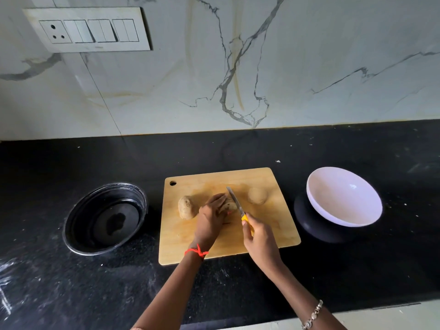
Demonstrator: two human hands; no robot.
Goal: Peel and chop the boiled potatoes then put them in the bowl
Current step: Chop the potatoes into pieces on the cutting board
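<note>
A wooden chopping board lies on the black counter. Three brown potatoes are on it: one at the left, one at the right, and a middle one under my left hand, whose fingers curl over and hold it. My right hand grips the yellow handle of a small knife; the blade points away from me and lies against the middle potato's right side. A white bowl stands to the right of the board, tilted on a dark base.
A black round pan with a dark puddle inside sits on the counter left of the board. The marble-patterned wall with a switch panel rises behind. The counter's front edge runs along the bottom right.
</note>
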